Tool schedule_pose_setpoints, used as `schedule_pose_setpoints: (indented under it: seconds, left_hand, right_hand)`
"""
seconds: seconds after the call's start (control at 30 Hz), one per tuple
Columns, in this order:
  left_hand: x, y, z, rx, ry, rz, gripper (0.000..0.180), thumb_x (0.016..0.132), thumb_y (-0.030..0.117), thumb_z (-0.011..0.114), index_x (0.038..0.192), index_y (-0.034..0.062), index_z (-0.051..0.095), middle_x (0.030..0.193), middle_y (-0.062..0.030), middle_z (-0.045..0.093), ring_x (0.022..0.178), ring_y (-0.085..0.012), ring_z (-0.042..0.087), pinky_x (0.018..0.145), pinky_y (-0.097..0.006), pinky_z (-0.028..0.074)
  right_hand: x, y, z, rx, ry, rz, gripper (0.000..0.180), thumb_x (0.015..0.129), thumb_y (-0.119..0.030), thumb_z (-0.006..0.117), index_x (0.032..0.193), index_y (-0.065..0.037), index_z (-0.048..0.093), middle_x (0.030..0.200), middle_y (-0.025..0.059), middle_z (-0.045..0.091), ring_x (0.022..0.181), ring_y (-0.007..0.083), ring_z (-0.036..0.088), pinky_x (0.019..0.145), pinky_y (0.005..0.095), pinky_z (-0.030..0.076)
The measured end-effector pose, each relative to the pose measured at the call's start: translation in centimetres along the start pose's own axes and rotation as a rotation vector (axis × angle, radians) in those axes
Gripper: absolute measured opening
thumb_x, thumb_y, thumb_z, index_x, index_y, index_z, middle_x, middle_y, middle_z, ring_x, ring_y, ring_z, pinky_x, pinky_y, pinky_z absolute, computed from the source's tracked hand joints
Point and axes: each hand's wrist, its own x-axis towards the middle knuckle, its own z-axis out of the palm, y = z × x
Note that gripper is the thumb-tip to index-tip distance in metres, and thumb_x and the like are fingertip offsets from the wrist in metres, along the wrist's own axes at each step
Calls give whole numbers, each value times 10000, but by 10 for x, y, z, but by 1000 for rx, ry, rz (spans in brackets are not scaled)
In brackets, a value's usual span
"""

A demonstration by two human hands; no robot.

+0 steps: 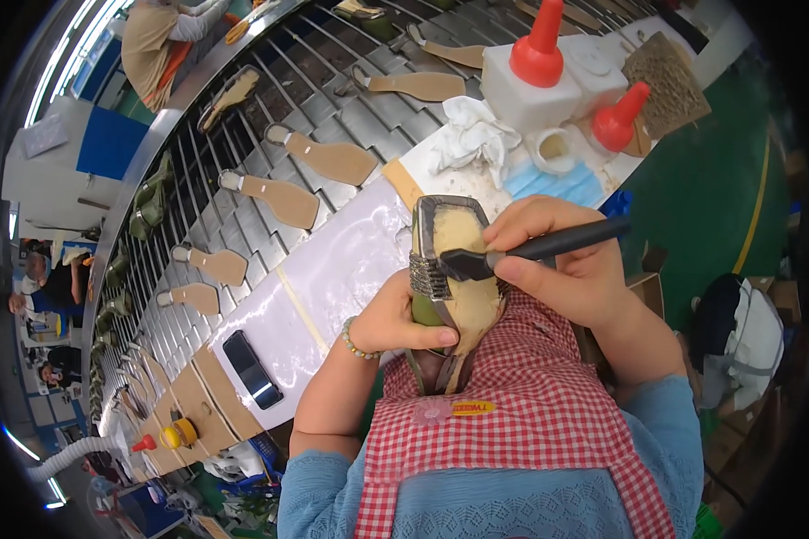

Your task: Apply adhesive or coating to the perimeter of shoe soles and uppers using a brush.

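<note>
A green shoe upper on a last [466, 312] is held bottom up in front of my apron, its cream underside facing me. Dark, pleated material edges the wide end. My left hand [391, 314] wraps round its left side, with the thumb lying along the edge. My right hand [573, 265] grips a black-handled brush [571, 241] between thumb and fingers. The brush's dark head rests against the cream underside near the wide end. Its bristles are hard to make out.
Tan insoles [280, 199] lie on the slatted metal conveyor [328, 117] to the left. A white bottle with a red nozzle [537, 81], an open white jar [555, 151] and crumpled white cloth [473, 135] stand ahead right. A phone [252, 368] lies on the white sheet.
</note>
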Motion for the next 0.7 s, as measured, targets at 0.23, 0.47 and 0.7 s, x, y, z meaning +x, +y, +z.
schedule_pose_setpoints:
  seconds: [0.23,0.47,0.7]
  left_hand:
    - [-2,-4,0,-22,-18,-37,643,690,203,806,1231,-14,533,1174,-84,594,1084,-171,545,945,-322,434]
    - [-27,-19,-14,-124,62,1,757,668,265,846,1273,-20,491,1227,-96,575,1135,-200,536,973,-339,420]
    - [-55,-52,-23,-128,329,53,841,678,395,830,1296,-27,447,1220,-99,576,1118,-203,558,952,-340,438]
  right_hand:
    - [-4,-15,-8,-260,-209,-196,152,730,-12,732,851,-16,641,846,96,655,804,200,633,730,303,485]
    - [-9,-18,-72,-317,372,-31,165,792,-30,718,927,4,630,880,31,639,828,101,592,757,235,464]
    - [13,40,-124,-975,409,207,246,719,-104,749,908,-17,617,817,100,649,763,213,626,725,304,480]
